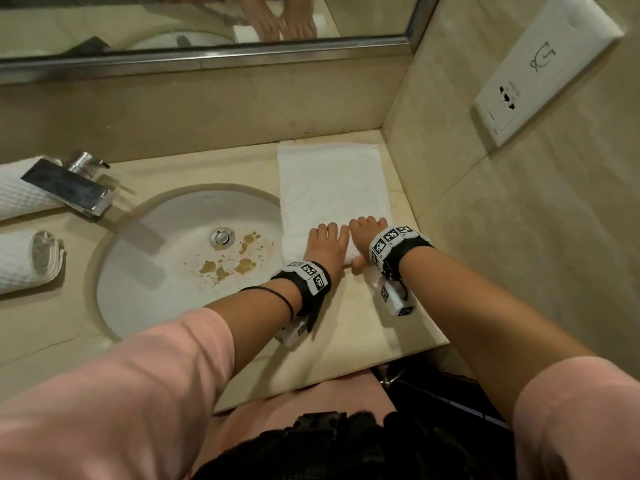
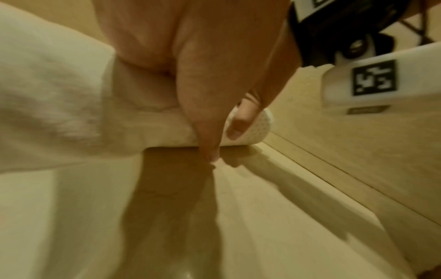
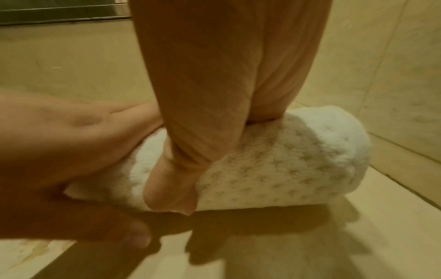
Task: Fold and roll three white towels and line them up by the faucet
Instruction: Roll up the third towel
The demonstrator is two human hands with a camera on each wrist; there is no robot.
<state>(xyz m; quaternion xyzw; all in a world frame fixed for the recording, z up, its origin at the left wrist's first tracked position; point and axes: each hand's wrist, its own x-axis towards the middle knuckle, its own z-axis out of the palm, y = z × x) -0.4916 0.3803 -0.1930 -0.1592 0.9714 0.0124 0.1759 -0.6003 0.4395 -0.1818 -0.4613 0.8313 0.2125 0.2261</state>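
A white towel (image 1: 330,188) lies on the beige counter (image 1: 363,327), to the right of the round sink (image 1: 145,258) and close to the right wall. It is folded into a long strip that runs from near the person to the far wall. The far part lies flat. The near end is rolled up into a short, fat roll (image 3: 281,166). The cloth is bumpy, with little dots all over it, and it looks soft and thick. Both hands are on the roll, side by side. The left hand (image 1: 323,245) curls its fingers over the top of the roll, and its thumb (image 2: 203,132) points down at the near side, touching the counter. The right hand (image 1: 363,237) also curls over the roll, and its thumb (image 3: 171,188) presses into the near side, so both hands grip it. Two more white towels are far off on the left side of the sink. One rolled towel (image 1: 24,261) lies at the near left, and its end shows the layers in a swirl. The other towel (image 1: 20,188) lies behind the shiny faucet (image 1: 72,188), partly hidden by it. The sink has brown stains near the drain (image 1: 221,237).
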